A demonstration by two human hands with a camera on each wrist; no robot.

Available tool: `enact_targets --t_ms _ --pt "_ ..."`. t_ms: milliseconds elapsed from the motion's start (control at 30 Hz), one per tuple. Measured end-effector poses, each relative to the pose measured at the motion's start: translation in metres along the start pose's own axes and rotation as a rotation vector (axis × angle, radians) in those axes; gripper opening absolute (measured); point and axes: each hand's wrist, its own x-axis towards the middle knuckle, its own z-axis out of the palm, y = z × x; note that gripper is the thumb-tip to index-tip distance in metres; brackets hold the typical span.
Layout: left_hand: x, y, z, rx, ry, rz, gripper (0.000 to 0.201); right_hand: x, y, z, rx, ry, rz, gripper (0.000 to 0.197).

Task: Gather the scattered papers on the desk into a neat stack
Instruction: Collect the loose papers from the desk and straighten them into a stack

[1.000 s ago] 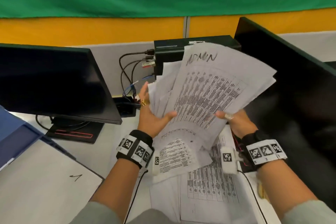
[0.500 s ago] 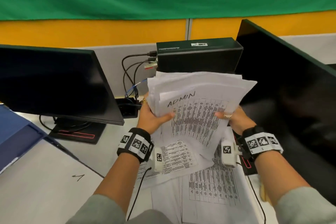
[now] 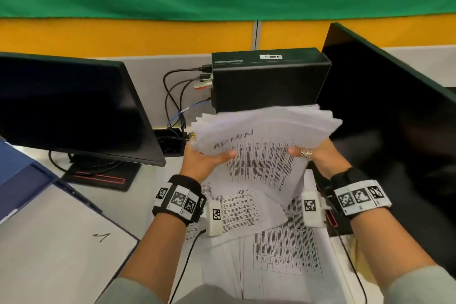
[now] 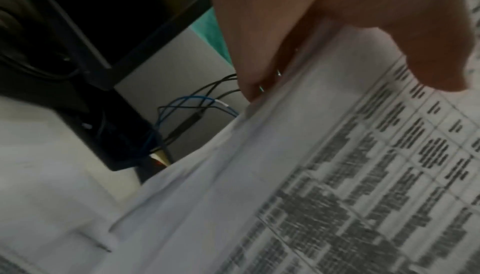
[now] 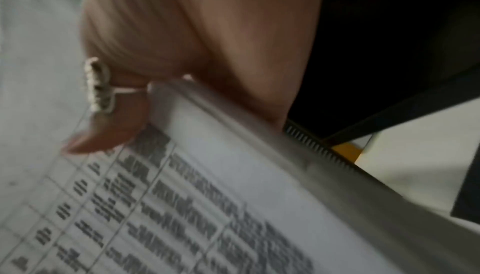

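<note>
matt printed paper sheaf (image 3: pixel 266 145), glossy black monitor (image 3: pixel 69 111)

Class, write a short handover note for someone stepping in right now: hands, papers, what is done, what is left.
Left hand and right hand each grip a side of the bundle of papers, held above the desk, edges uneven.
Loose sheets lie on the desk below.
Done: most papers gathered.
Left: square the bundle, add the loose sheets, set the stack down.

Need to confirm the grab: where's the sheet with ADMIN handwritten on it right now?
In the head view, the white ADMIN-marked sheet tops the bundle held between left hand and right hand, centre, before the black box.
</note>
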Motion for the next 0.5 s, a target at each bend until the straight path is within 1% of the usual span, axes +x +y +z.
enact_targets --t_ms 67,133,167,233,300,400,433,500 --pt "0.004 0.005 0.005 0.044 -0.007 0.049 0.046 -0.004 0.004 0.006 0.022 0.155 -0.064 0.07" --pt "0.006 0.011 0.012 0.041 0.012 0.075 0.041 -0.006 0.002 0.014 0.047 0.327 -0.121 0.074" --pt "0.007 0.013 0.015 0.042 0.012 0.084 0.039 -0.007 -0.001 0.018 0.051 0.376 -0.153 0.075" --pt "0.011 0.013 0.017 0.037 0.014 0.084 0.036 -0.01 -0.006 0.024 0.057 0.419 -0.212 0.075" --pt "0.013 0.012 0.017 0.026 0.008 0.071 0.036 -0.015 -0.016 0.033 0.097 0.489 -0.271 0.072" --pt "0.014 0.012 0.017 0.051 -0.022 0.071 0.035 -0.015 -0.031 0.038 0.211 0.694 -0.384 0.048" --pt "0.014 0.013 0.017 0.054 -0.038 0.076 0.036 -0.013 -0.037 0.037 0.233 0.741 -0.397 0.046" --pt "0.014 0.013 0.015 0.058 -0.066 0.083 0.039 -0.006 -0.045 0.037 0.22 0.755 -0.363 0.054"
